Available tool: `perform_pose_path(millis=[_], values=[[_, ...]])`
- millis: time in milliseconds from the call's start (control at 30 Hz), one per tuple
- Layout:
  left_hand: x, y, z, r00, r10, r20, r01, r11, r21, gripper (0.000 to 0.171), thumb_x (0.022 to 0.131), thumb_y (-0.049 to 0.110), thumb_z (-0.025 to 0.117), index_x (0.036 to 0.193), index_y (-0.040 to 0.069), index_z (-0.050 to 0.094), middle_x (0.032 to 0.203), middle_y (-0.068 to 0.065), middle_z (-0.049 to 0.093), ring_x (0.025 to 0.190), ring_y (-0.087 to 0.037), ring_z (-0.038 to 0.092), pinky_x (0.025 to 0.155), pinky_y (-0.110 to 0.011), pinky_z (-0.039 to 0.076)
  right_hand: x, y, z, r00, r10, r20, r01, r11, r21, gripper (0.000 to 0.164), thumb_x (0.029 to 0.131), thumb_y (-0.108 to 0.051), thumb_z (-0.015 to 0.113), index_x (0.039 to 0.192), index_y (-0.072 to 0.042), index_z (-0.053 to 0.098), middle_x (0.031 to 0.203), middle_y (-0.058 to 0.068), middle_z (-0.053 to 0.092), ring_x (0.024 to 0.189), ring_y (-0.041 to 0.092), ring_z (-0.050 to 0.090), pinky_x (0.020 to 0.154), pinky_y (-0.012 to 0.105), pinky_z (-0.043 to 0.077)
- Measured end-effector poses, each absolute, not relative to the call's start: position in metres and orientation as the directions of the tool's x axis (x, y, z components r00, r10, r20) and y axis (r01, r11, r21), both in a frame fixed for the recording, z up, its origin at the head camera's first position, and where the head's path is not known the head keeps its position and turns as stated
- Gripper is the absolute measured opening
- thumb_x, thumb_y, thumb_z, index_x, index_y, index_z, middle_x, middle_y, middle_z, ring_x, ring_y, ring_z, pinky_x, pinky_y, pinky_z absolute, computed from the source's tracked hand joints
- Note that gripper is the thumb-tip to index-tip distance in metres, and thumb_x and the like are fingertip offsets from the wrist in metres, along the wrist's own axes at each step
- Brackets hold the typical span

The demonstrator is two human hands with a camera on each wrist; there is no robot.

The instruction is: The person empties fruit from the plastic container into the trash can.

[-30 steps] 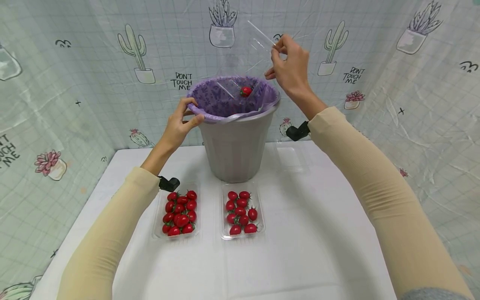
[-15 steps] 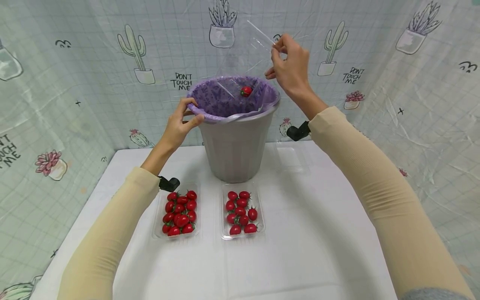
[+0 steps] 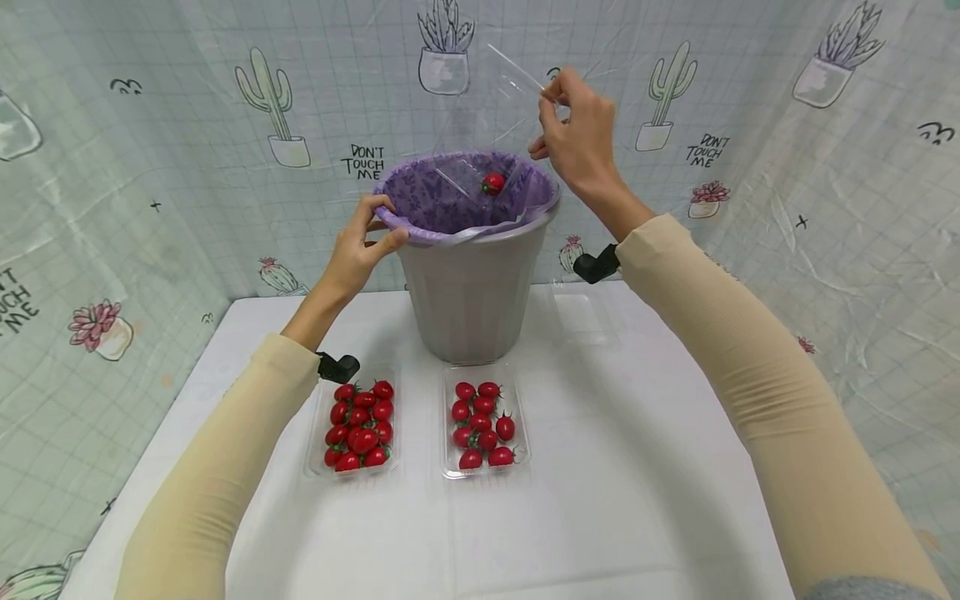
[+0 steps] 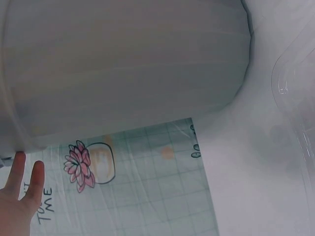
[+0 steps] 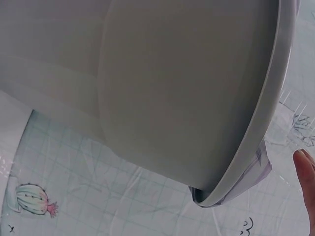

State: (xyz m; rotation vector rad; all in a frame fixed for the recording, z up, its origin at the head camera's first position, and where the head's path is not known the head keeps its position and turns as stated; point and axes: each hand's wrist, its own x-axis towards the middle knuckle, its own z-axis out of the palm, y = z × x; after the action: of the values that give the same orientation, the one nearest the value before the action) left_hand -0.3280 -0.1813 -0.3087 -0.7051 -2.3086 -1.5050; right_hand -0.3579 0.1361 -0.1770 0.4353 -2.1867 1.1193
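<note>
My left hand [image 3: 356,246] grips the left rim of a grey trash can [image 3: 472,292], which has a purple patterned bag [image 3: 420,196] lining it and folded over the rim. In the left wrist view, two fingertips [image 4: 37,172] show by the can's edge. Above the can's right side, my right hand [image 3: 581,129] pinches the edge of a tilted clear plastic container [image 3: 517,87]. Its lower part reaches into the can's mouth. A red cherry tomato [image 3: 492,184] with a green top shows there, seemingly in the container. Its fingertips alone show in the right wrist view.
In front of the can stand two clear trays of cherry tomatoes, a left tray [image 3: 315,454] and a middle tray [image 3: 525,450]. Another clear plastic tray [image 3: 588,312] lies on the white table [image 3: 585,500] right of the can. A cactus-print sheet [image 3: 225,192] hangs behind.
My right hand and the clear container have shifted very slightly to the left. The left hand, the can and the trays of tomatoes stay where they were.
</note>
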Motion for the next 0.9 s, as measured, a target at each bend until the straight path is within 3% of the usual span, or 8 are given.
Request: perform_pose_path(millis=[633, 900], values=[[-0.3257, -0.1801, -0.3071, -0.842, 0.235, 0.486, 0.539, 0.340, 0.770, 0.062, 0.097, 0.054, 0.067, 0.138, 0.014, 0.044, 0.149, -0.010, 0.047, 0.138, -0.036, 0.053, 0.105, -0.060, 0.048, -0.3545, 0.1374, -0.1737, -0.725, -0.032, 0.688, -0.567, 0.596, -0.569, 0.020, 0.108, -0.018, 0.054, 0.117, -0.002, 0.062, 0.138, 0.006, 0.068, 0.056, -0.001, 0.065, 0.060, 0.014, 0.056], [-0.3252, -0.1793, -0.3061, -0.846, 0.235, 0.479, 0.534, 0.340, 0.774, 0.061, 0.097, 0.053, 0.067, 0.137, 0.014, 0.043, 0.146, -0.010, 0.048, 0.139, -0.034, 0.053, 0.105, -0.059, 0.048, -0.3544, 0.1367, -0.1733, -0.702, -0.046, 0.711, -0.593, 0.591, -0.547, 0.012, 0.108, -0.017, 0.055, 0.111, -0.009, 0.063, 0.134, 0.007, 0.070, 0.056, -0.001, 0.065, 0.061, 0.016, 0.056]])
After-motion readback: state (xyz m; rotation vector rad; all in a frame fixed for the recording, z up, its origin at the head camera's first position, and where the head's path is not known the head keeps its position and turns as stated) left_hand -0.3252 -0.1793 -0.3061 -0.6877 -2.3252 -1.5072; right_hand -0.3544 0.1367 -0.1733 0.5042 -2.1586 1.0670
